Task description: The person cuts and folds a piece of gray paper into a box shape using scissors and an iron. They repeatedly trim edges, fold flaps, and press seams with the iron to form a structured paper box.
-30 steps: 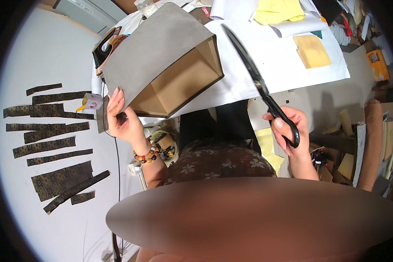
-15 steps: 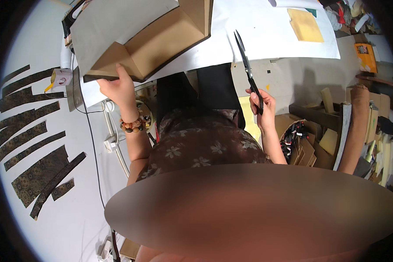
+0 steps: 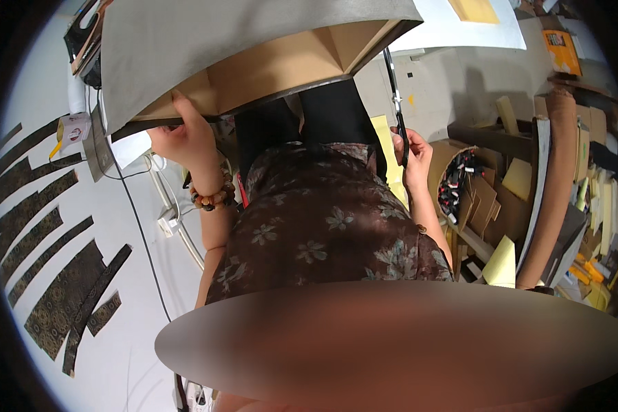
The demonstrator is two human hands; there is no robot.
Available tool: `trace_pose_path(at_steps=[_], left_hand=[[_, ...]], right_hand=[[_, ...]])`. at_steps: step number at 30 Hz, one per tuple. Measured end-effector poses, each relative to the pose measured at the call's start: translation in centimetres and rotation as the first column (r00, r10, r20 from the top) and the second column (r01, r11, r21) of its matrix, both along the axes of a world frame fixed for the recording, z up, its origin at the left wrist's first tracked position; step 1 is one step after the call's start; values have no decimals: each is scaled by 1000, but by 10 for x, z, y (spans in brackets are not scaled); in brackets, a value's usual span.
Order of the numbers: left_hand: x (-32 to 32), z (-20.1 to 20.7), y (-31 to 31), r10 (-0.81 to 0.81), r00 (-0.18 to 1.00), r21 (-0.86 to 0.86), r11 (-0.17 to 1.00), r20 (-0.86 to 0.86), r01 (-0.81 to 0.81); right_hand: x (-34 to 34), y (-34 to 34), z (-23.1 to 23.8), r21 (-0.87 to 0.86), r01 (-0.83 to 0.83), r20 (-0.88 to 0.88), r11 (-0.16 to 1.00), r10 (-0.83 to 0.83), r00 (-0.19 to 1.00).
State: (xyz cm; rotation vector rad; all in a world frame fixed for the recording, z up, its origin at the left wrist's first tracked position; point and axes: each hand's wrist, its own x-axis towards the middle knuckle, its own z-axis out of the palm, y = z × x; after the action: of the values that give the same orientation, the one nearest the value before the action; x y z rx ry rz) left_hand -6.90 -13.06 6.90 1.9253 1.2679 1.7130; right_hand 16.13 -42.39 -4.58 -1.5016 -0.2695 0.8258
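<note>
A large box [image 3: 213,44], with a grey outer panel and bare brown board inside, spans the top of the view, its dark-edged opening facing me. My left hand [image 3: 191,141] grips its near left corner, the thumb inside and the fingers underneath, mostly hidden. In my right hand [image 3: 415,159], off to the right of my body, is a pair of black-handled scissors [image 3: 397,101]. The handles sit in my fingers and the blades point away from me. Their tips lie beside the right end of the box.
Dark patterned strips [image 3: 69,292] lie on a white surface at left, near a black cable [image 3: 144,226]. The white table [image 3: 460,34] extends behind the box. At right are a container of small black and red items [image 3: 456,185], a long brown roll [image 3: 553,182] and cardboard pieces.
The box has shifted right and toward me, its grey panel now covering more of the table. My left hand has kept its grip. The scissors have turned slightly more upright in my right hand.
</note>
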Motion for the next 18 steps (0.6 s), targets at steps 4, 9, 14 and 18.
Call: trace_pose_path(at_steps=[4,9,14,18], left_hand=[[13,-6,-8,-94,994,77,993,62,90],[12,-16,-17,-181,978,-59,980,107,188],[-3,-67,-65,-285,895,100,958,343,267],[15,-102,-91,-625,593,-623,210,508,754]], right_hand=[[-15,-18,-8,-30,61,59,998,-59,996],[-37,-34,-7,-122,124,68,985,-117,991],[-58,-48,9,-167,128,97,978,-113,989],[-70,-49,23,-174,98,156,980,-71,985]])
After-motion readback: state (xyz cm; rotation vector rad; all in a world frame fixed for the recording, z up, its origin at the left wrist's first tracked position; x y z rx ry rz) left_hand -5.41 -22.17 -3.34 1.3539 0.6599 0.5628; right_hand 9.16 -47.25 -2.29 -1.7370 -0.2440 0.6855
